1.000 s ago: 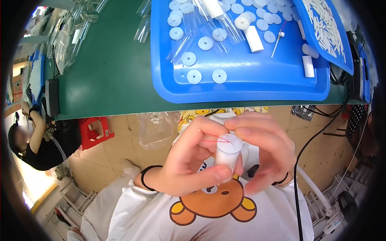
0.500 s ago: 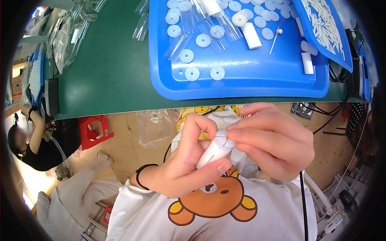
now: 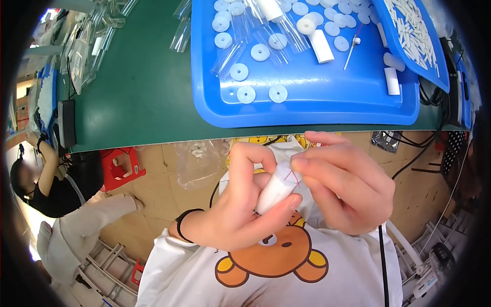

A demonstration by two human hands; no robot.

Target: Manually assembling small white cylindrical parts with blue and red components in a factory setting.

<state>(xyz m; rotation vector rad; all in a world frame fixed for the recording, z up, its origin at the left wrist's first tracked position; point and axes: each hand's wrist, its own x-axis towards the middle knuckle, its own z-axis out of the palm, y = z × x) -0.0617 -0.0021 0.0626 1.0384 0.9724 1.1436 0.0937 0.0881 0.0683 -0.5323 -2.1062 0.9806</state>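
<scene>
My left hand (image 3: 232, 204) is wrapped round a white cylinder (image 3: 274, 194), held tilted above my lap with its upper end toward my right hand. Round that end is a translucent, pale rim. Thin red strands (image 3: 293, 177) cross over the end face and stick out a little. At the rim, the thumb and fingers of my right hand (image 3: 348, 187) are pinched together, touching the end; whatever is between the fingertips is too small to make out.
Ahead on the green table (image 3: 133, 87) stands a blue tray (image 3: 307, 110) with pale discs, clear tubes and white cylinders. A smaller blue tray (image 3: 441, 82) of short white tubes overlaps its right side. Black cables (image 3: 434, 128) hang at right. Another person (image 3: 48, 189) sits at left by a red stool (image 3: 123, 166).
The red strands, which lay across the cylinder's end, now cross and stick up. My right fingertips have shifted slightly along the rim. The other person's leg has swung outward.
</scene>
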